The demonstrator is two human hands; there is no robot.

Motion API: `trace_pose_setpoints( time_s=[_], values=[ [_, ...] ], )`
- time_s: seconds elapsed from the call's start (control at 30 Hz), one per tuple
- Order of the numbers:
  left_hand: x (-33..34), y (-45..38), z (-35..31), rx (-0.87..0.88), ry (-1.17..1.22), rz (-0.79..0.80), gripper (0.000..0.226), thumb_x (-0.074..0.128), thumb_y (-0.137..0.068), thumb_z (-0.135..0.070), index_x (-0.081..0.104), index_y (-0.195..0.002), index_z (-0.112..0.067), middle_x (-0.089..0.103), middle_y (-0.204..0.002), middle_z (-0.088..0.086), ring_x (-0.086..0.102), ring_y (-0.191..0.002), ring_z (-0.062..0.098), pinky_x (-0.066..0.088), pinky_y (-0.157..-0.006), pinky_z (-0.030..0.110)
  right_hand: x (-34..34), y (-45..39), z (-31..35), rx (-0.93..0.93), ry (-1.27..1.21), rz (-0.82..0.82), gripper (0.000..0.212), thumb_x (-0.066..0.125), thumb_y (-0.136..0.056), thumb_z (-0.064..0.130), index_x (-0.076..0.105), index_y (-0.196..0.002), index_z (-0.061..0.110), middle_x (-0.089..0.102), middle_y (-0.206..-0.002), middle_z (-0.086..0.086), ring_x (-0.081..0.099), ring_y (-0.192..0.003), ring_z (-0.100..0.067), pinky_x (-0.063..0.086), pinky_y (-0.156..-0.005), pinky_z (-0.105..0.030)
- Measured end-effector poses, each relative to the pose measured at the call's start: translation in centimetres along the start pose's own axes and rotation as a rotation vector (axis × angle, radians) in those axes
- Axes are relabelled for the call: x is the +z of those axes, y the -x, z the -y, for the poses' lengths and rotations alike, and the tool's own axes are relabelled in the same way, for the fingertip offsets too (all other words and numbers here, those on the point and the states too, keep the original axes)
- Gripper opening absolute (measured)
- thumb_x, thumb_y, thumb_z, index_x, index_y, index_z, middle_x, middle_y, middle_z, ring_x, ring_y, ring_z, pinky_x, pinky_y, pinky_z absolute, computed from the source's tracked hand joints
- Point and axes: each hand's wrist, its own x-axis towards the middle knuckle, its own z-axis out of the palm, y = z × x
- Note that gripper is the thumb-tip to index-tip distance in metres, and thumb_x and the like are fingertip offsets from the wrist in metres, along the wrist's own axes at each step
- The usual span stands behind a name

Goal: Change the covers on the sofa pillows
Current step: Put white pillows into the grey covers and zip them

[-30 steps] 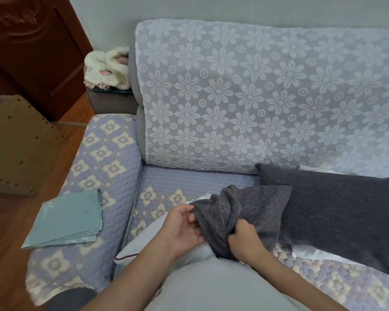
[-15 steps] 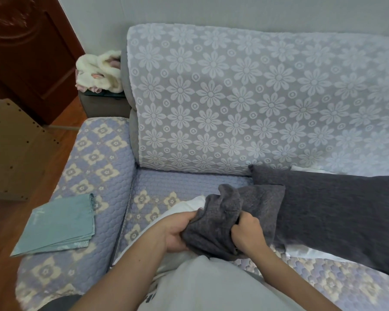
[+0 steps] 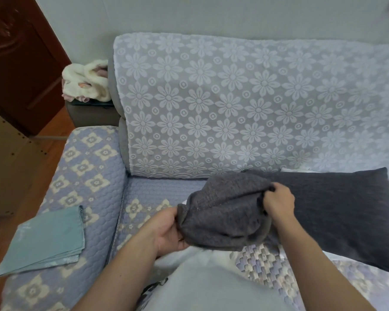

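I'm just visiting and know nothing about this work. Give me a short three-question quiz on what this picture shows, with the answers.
1. True or false: both hands grip the dark grey cover.
2. Where do the folded teal covers lie? A) on the sofa armrest B) on the floor C) on the backrest
3. Fill in: a dark grey pillow lies on the sofa seat to the ____ of the hands.

Key
1. True: the left hand grips its lower left edge, the right hand pinches its upper right edge.
2. A, the quilted armrest.
3. right
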Motion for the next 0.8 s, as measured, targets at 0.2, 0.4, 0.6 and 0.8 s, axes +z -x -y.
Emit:
trace_pose_setpoints(
  time_s=[0.2, 0.4, 0.6, 0.8],
  values=[
    [0.0, 3.1, -3.6, 0.201, -0.127, -0.049, 0.022, 0.05, -0.101, -0.022, 0.066, -0.094, -0.009, 0.07, -0.079, 0.009, 0.066, -0.06, 0.018, 0.055, -0.05, 0.027, -6.7, -3.0, 4.7, -0.15, -0.068, -0.29, 0.025, 0.047, -0.095, 0.008, 0.065, -0.111, 0.005, 0.066, -0.114, -0.022, 0.057, -0.111, -0.041, 0.043, -0.092, -0.042],
    [-0.2, 6.8, -10.3, 0.658, -0.342, -0.463, 0.016, 0.065, -0.091, -0.023, 0.073, -0.089, -0.008, 0.071, -0.084, 0.009, 0.061, -0.065, 0.022, 0.043, -0.051, 0.026, -10.9, 0.9, 10.6, -0.397, -0.16, -0.483, 0.013, 0.046, -0.093, 0.014, 0.058, -0.095, 0.008, 0.064, -0.091, -0.013, 0.055, -0.087, -0.032, 0.036, -0.076, -0.037],
    [-3.0, 9.2, -15.4, 0.835, -0.56, -0.864, 0.039, 0.051, -0.1, -0.034, 0.07, -0.085, -0.003, 0.068, -0.088, 0.014, 0.062, -0.086, 0.034, 0.048, -0.081, 0.043, -10.8, 8.1, 12.8, -0.891, -0.101, 0.067, 0.019, 0.053, -0.086, 0.019, 0.047, -0.068, 0.019, 0.052, -0.063, 0.002, 0.05, -0.064, -0.012, 0.038, -0.061, -0.03],
    [-2.1, 15.0, -19.7, 0.95, -0.956, -1.089, 0.038, 0.056, -0.096, -0.045, 0.071, -0.098, -0.009, 0.068, -0.104, 0.014, 0.062, -0.101, 0.038, 0.048, -0.081, 0.04, -10.1, 7.0, 12.7, -0.436, -0.468, -0.111, 0.029, 0.057, -0.082, 0.02, 0.036, -0.064, 0.011, 0.038, -0.061, -0.002, 0.035, -0.062, -0.016, 0.028, -0.059, -0.04]
  ],
)
